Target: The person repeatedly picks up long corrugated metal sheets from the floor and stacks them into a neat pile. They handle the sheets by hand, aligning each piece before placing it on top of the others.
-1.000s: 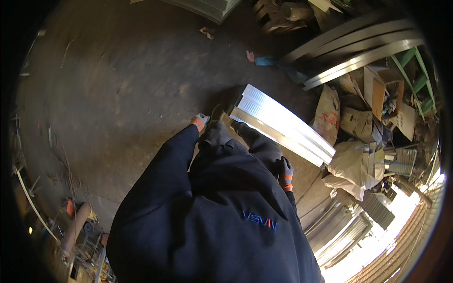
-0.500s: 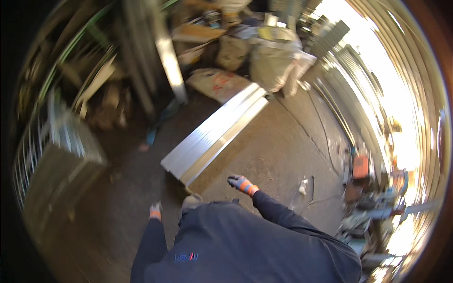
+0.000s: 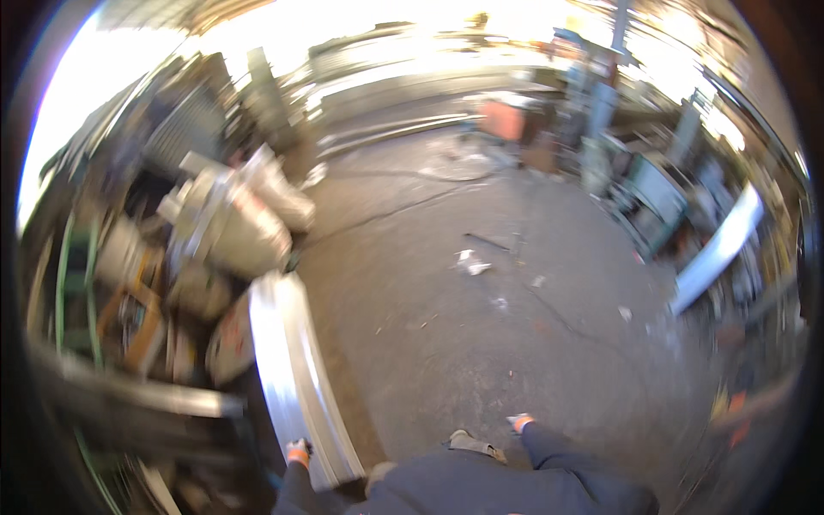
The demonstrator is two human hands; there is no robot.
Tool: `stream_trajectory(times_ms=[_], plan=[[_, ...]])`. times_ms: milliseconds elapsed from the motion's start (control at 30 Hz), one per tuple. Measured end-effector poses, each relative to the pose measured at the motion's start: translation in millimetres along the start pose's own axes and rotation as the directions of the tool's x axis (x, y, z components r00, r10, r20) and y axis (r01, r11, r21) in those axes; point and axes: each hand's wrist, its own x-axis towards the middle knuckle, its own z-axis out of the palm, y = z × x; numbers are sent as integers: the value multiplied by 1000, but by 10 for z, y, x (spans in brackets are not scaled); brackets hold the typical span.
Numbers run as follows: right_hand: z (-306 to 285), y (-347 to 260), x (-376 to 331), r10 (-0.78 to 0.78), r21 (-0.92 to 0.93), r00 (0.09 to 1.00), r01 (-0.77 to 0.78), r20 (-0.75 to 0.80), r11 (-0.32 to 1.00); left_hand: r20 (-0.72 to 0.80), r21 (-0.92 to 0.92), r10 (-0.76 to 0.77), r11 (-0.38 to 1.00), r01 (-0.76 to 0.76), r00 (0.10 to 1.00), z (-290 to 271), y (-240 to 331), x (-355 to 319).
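A long silvery stack of ribbed metal profiles [image 3: 292, 378] lies on the floor to my left, running away from me. My left hand [image 3: 298, 451], in a grey glove with an orange cuff, is over the near end of the stack. Whether it touches the metal or hovers above it I cannot tell, as its fingers are small and smeared. Low and apart from anything, my right hand [image 3: 519, 421], also gloved, is out over the bare floor to the right of my body. Its fingers are blurred too, and nothing shows in it.
Bulging sacks [image 3: 245, 227] stand beyond the profiles, near a wooden crate [image 3: 133, 330]. A dark rod [image 3: 487, 241] and a crumpled white scrap [image 3: 471, 263] lie on the floor [image 3: 429, 343]. Farther off are an orange box [image 3: 501, 119], a greenish machine [image 3: 650, 193] and a leaning pale panel [image 3: 717, 249].
My view has swung to the right, so the profiles now appear at left and more upright. My left hand has come over their near end; my right hand is now farther from them.
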Motion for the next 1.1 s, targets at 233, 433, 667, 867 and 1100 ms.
stream_trajectory(times_ms=[233,433,667,867,1100], plan=[[-1160,2056,281,268,764,956,-83,-120,640,268,353,391,810,-468,880,2908,1993,-557],[-974,2183,613,393,810,907,-113,-153,575,554,291,-28,943,-162,832,4304,2323,-847],[-1337,1351,674,278,911,898,-389,341,138,930,364,-58,-13,-931,364,6038,3075,-530],[-2932,1584,1157,419,650,891,-214,-176,729,993,67,-106,72,-995,59,9150,4742,-510],[-4169,2260,2708,665,980,721,166,-195,107,952,281,2,385,-879,305,12989,6469,-2189]])
